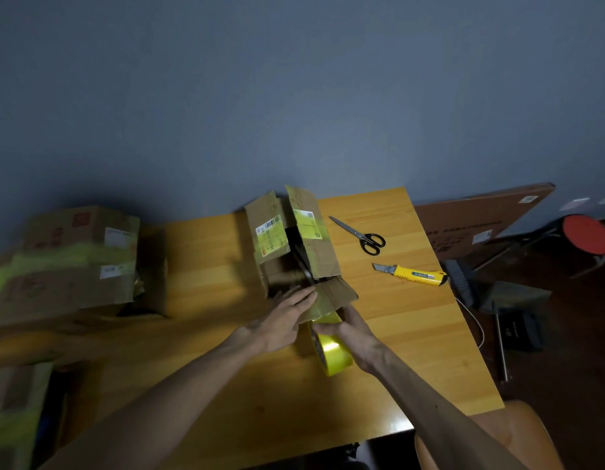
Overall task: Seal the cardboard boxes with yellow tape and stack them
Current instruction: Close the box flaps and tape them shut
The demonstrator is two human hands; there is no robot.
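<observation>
Currently my left hand (283, 321) lies flat, fingers straight and close together, pressing on the near flap of the open brown cardboard box (292, 240) that stands mid-table toward the far edge of the orange wooden table (206, 337). The box's two top flaps stand up, apart, each with a pale label and old yellow-green tape on it. My right hand (353, 334) grips the glossy roll of yellow tape (330, 347), fingers wrapped round its rim; the roll is upright on edge, just at the near side of the box, and a short stretch of tape runs from it up onto the near flap beside my left fingertips.

Toward the right edge of the table lie black-handled steel scissors (362, 235), blades shut, and nearer me a yellow utility knife (413, 273) with its blade out, well apart from the box.

At the left end of the table, blurred, sits a stack of taped brown cardboard boxes (77, 256), yellow bands across them. Past the right edge, on the floor, a red-topped stool (587, 234) and a flat brown carton leaning on the wall (477, 215).
</observation>
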